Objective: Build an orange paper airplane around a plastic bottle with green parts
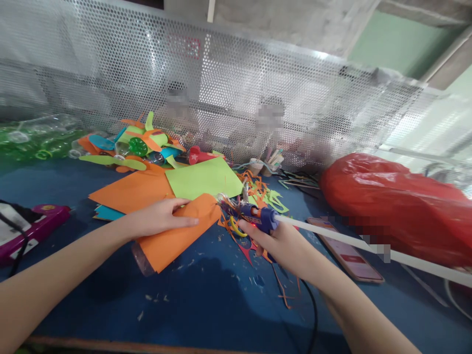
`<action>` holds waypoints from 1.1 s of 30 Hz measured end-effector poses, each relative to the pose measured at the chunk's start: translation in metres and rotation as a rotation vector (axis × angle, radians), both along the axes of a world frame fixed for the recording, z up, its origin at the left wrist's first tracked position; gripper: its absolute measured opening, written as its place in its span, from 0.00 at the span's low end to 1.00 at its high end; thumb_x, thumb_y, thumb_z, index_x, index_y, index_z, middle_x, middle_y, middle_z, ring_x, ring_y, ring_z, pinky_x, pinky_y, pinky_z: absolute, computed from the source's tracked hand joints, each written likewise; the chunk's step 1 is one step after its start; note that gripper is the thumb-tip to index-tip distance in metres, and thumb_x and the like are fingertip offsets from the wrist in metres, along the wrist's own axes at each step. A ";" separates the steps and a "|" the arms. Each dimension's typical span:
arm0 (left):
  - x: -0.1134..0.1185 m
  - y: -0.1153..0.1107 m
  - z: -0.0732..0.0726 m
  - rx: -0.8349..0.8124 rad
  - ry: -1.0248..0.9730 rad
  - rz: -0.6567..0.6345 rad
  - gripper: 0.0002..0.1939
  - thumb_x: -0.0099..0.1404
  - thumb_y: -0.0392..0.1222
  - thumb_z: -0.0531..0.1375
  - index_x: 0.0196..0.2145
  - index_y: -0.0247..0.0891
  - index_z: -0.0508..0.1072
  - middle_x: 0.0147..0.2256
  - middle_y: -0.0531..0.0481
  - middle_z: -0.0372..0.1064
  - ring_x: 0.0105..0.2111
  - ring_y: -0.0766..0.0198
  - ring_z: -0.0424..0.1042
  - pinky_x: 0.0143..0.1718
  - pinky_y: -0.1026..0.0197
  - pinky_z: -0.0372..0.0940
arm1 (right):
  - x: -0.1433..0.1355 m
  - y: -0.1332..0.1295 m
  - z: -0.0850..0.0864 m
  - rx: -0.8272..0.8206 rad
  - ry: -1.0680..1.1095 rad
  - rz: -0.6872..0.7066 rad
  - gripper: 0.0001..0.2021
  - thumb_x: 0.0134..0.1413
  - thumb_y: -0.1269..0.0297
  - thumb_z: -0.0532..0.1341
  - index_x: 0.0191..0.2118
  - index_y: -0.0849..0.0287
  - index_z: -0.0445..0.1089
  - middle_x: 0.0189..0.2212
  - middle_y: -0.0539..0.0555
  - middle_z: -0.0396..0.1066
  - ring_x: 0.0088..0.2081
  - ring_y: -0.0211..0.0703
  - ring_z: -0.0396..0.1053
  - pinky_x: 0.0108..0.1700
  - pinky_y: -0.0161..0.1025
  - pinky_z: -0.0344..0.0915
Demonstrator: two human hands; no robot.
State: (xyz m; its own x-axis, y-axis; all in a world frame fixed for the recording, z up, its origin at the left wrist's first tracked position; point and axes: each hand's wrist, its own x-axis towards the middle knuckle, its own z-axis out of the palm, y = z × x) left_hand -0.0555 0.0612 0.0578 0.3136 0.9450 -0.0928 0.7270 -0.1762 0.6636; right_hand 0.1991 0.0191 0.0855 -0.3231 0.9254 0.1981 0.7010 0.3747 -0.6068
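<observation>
My left hand (162,217) is closed on an orange paper (180,241) curved around a clear plastic bottle (143,260), whose end shows at the lower left. My right hand (275,238) grips a blue glue gun (260,217) with a long white glue stick (332,235) sticking out of its back. The gun's nozzle is near the upper right edge of the orange paper. Behind the rolled paper lie a flat orange sheet (129,189) and a lime green sheet (204,179).
Paper-and-bottle crafts (143,140) and green bottles (37,140) stand at the back left. Paper scraps (258,187), a phone (346,250) and a red plastic bag (398,206) are to the right. A purple device (40,228) sits far left; perforated metal (236,88) rises behind.
</observation>
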 end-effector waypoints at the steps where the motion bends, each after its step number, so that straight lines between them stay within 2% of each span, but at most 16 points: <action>1: 0.000 0.000 0.000 -0.014 -0.001 0.001 0.42 0.52 0.67 0.55 0.58 0.39 0.63 0.58 0.43 0.62 0.56 0.44 0.62 0.52 0.53 0.62 | 0.000 0.000 0.000 0.000 0.004 0.002 0.16 0.56 0.50 0.56 0.40 0.55 0.73 0.20 0.49 0.69 0.28 0.45 0.70 0.28 0.37 0.65; 6: 0.000 0.001 0.000 -0.052 -0.019 -0.002 0.43 0.51 0.67 0.55 0.59 0.39 0.62 0.58 0.43 0.61 0.57 0.43 0.61 0.51 0.53 0.62 | 0.001 0.000 0.001 -0.013 -0.004 -0.003 0.16 0.56 0.49 0.56 0.40 0.55 0.73 0.20 0.49 0.69 0.27 0.45 0.70 0.27 0.36 0.66; 11: 0.000 0.001 0.000 -0.066 -0.010 -0.032 0.43 0.53 0.67 0.55 0.60 0.39 0.60 0.60 0.44 0.59 0.58 0.45 0.58 0.53 0.54 0.60 | 0.001 -0.002 -0.002 -0.040 0.021 0.023 0.18 0.56 0.50 0.56 0.46 0.53 0.71 0.31 0.51 0.74 0.33 0.46 0.71 0.32 0.38 0.68; 13: 0.000 0.001 0.001 -0.086 0.002 -0.020 0.46 0.53 0.67 0.55 0.61 0.35 0.57 0.61 0.42 0.55 0.59 0.46 0.57 0.54 0.55 0.59 | 0.002 -0.002 -0.003 -0.106 0.013 0.051 0.17 0.57 0.49 0.55 0.42 0.54 0.72 0.28 0.50 0.74 0.29 0.43 0.70 0.31 0.38 0.67; 16: -0.001 0.001 0.001 -0.100 0.009 -0.020 0.47 0.53 0.68 0.55 0.62 0.35 0.56 0.63 0.41 0.52 0.60 0.45 0.55 0.55 0.54 0.58 | 0.010 0.001 -0.001 -0.180 0.016 0.060 0.18 0.56 0.47 0.55 0.29 0.56 0.70 0.19 0.48 0.68 0.22 0.39 0.66 0.26 0.36 0.66; 19: -0.002 0.000 0.002 -0.070 0.016 -0.055 0.45 0.53 0.67 0.55 0.62 0.38 0.56 0.63 0.42 0.52 0.61 0.45 0.54 0.56 0.52 0.57 | 0.030 0.013 0.007 -0.091 0.037 -0.018 0.20 0.56 0.45 0.53 0.28 0.57 0.68 0.22 0.50 0.69 0.25 0.41 0.68 0.29 0.38 0.67; 21: -0.003 -0.001 0.002 -0.048 0.029 -0.076 0.44 0.53 0.67 0.56 0.62 0.41 0.56 0.62 0.43 0.53 0.60 0.44 0.54 0.56 0.51 0.57 | 0.048 0.025 0.011 0.043 -0.056 -0.140 0.20 0.56 0.45 0.53 0.32 0.57 0.69 0.26 0.53 0.71 0.30 0.45 0.69 0.34 0.41 0.67; 23: -0.002 -0.003 0.003 -0.042 0.046 -0.101 0.44 0.52 0.66 0.57 0.62 0.42 0.57 0.62 0.44 0.54 0.60 0.44 0.55 0.55 0.50 0.57 | 0.067 0.040 0.009 0.105 -0.263 -0.171 0.18 0.57 0.49 0.54 0.45 0.57 0.67 0.36 0.55 0.72 0.38 0.48 0.70 0.40 0.43 0.66; 24: -0.001 -0.005 0.004 -0.042 0.055 -0.122 0.44 0.52 0.66 0.57 0.61 0.43 0.57 0.62 0.45 0.55 0.60 0.44 0.55 0.55 0.51 0.57 | 0.075 0.047 0.005 0.097 -0.401 -0.190 0.17 0.58 0.52 0.55 0.46 0.58 0.66 0.40 0.58 0.70 0.41 0.49 0.69 0.44 0.42 0.65; 26: 0.003 -0.011 0.006 -0.053 0.065 -0.185 0.44 0.51 0.66 0.58 0.61 0.45 0.57 0.62 0.47 0.54 0.60 0.45 0.55 0.56 0.52 0.57 | 0.087 0.059 -0.005 -0.066 -0.704 -0.229 0.16 0.60 0.56 0.53 0.47 0.62 0.64 0.43 0.62 0.68 0.43 0.49 0.69 0.47 0.41 0.63; 29: 0.013 -0.022 0.006 -0.069 0.073 -0.246 0.44 0.50 0.66 0.60 0.62 0.51 0.55 0.62 0.49 0.55 0.59 0.45 0.57 0.55 0.50 0.57 | 0.097 0.070 -0.022 -0.175 -0.816 -0.269 0.17 0.58 0.59 0.55 0.48 0.67 0.64 0.43 0.67 0.67 0.42 0.54 0.70 0.44 0.44 0.64; 33: 0.027 -0.033 0.003 -0.021 0.106 -0.224 0.47 0.48 0.68 0.60 0.62 0.50 0.54 0.60 0.46 0.58 0.57 0.42 0.59 0.54 0.46 0.58 | 0.101 0.076 -0.031 -0.203 -0.861 -0.268 0.20 0.55 0.61 0.58 0.52 0.66 0.63 0.45 0.67 0.65 0.44 0.56 0.69 0.44 0.44 0.64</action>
State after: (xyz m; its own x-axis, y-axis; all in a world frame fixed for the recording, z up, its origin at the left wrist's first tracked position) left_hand -0.0288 0.0279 0.0607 0.5024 0.8505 -0.1555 0.7373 -0.3275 0.5910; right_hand 0.3000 0.0954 0.0540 -0.0533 0.9813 -0.1850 0.9888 0.0778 0.1275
